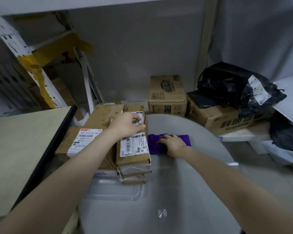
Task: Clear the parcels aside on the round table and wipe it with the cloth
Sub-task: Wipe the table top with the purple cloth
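A round glass table (184,183) fills the lower middle of the head view. On its left side stands a stack of cardboard parcels (134,159) with white shipping labels. My left hand (125,126) rests flat on the top parcel of that stack. A folded purple cloth (155,144) lies on the glass just right of the stack. My right hand (173,145) presses down on the cloth, fingers spread over it. A wider flat parcel (79,141) with a red-topped label lies further left, beside a brown box (103,117).
A beige tabletop with a dark edge (24,149) is at the left. Cardboard boxes (167,97) stand behind the round table, with black plastic bags (230,85) on another box at the right. A white metal shelf frame (46,85) leans at the back left.
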